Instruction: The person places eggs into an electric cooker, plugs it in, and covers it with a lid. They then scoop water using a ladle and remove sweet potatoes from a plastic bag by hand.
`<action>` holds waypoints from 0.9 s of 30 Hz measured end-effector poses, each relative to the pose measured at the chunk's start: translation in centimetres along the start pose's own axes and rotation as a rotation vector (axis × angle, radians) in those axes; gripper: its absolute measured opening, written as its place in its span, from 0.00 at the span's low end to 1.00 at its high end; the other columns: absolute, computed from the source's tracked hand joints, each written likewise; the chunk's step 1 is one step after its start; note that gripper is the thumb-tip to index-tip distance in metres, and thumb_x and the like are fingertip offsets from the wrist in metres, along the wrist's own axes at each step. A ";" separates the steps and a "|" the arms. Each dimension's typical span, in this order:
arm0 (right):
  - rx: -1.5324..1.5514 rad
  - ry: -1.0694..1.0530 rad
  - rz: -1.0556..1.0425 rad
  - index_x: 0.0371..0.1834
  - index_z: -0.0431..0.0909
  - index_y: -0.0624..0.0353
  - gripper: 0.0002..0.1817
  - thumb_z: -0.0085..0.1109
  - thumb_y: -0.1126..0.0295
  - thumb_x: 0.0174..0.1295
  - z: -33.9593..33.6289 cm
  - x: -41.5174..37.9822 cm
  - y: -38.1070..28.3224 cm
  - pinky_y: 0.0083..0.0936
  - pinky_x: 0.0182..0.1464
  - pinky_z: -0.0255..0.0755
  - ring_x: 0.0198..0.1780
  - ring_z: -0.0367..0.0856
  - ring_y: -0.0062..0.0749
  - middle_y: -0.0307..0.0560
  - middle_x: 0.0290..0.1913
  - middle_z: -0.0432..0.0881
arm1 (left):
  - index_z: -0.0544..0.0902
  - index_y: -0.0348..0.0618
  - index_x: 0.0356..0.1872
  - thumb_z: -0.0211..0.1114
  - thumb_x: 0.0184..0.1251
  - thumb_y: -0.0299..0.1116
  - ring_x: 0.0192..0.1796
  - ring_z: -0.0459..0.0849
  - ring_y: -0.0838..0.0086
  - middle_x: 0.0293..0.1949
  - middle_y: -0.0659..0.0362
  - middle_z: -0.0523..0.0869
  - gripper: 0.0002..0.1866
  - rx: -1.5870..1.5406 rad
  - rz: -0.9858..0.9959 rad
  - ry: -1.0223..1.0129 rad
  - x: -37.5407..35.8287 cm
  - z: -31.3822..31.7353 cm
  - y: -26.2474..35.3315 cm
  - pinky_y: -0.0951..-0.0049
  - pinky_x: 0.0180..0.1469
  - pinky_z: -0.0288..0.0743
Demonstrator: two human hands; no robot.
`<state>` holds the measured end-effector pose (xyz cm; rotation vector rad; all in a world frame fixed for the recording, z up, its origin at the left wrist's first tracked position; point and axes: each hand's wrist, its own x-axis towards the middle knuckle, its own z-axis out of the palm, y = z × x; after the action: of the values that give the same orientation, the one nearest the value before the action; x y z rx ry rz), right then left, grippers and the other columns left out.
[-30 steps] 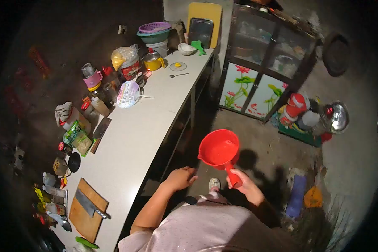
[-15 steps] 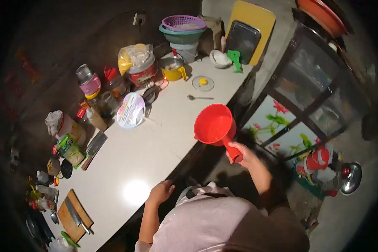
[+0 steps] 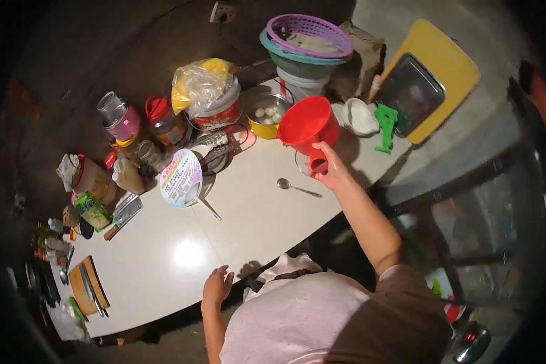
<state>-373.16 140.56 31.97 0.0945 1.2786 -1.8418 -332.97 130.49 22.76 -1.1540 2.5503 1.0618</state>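
Observation:
My right hand [image 3: 333, 173] is closed round the handle of a red plastic water dipper [image 3: 308, 126], raised over the back of the white table [image 3: 249, 224]. Just left of the dipper is a yellow pot [image 3: 262, 129] with several white eggs [image 3: 268, 113] inside. The dipper and hand partly cover a glass lid [image 3: 301, 161] on the tabletop. A metal spoon [image 3: 298, 187] lies nearer to me. At the table's front edge my left hand [image 3: 216, 286] rests with fingers stretched out, holding nothing.
A paper fan [image 3: 182, 179], a cleaver [image 3: 126, 212] and a cutting board [image 3: 98, 276] with a knife lie to the left. Jars and a red bucket [image 3: 218, 115] line the wall. Stacked baskets [image 3: 309, 54], a white bowl [image 3: 361, 116] and a yellow board [image 3: 446, 54] stand at the back right.
My right hand has carried the red dipper forward from beside the table to next to the yellow pot. The view has turned and come closer to the back. My left hand stays at the edge.

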 end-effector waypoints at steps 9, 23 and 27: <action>-0.101 0.000 0.018 0.41 0.68 0.52 0.21 0.61 0.55 0.47 3.4 9.5 -4.3 0.25 0.28 0.70 0.30 0.70 0.27 0.40 0.33 0.71 | 0.76 0.39 0.49 0.57 0.63 0.40 0.37 0.83 0.61 0.37 0.48 0.82 0.18 -0.194 -0.212 0.079 -0.1 3.8 5.8 0.65 0.40 0.75; -0.119 0.134 -0.130 0.65 0.46 0.50 0.45 0.63 0.56 0.46 6.2 13.4 -1.5 0.27 0.31 0.72 0.41 0.71 0.35 0.47 0.51 0.65 | 0.76 0.40 0.48 0.58 0.62 0.39 0.37 0.83 0.61 0.40 0.48 0.81 0.18 -0.280 -0.224 0.157 -0.9 2.7 2.6 0.66 0.39 0.75; -0.079 0.194 -0.163 0.60 0.56 0.51 0.38 0.63 0.57 0.46 7.0 12.7 -0.9 0.28 0.32 0.72 0.38 0.72 0.33 0.45 0.46 0.68 | 0.76 0.40 0.48 0.59 0.62 0.39 0.37 0.83 0.61 0.40 0.48 0.81 0.17 -0.236 -0.254 0.159 -1.7 1.8 1.5 0.66 0.39 0.75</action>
<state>-378.96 127.44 29.58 0.1319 1.5305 -1.9550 -333.08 133.34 22.90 -1.6324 2.3483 1.2759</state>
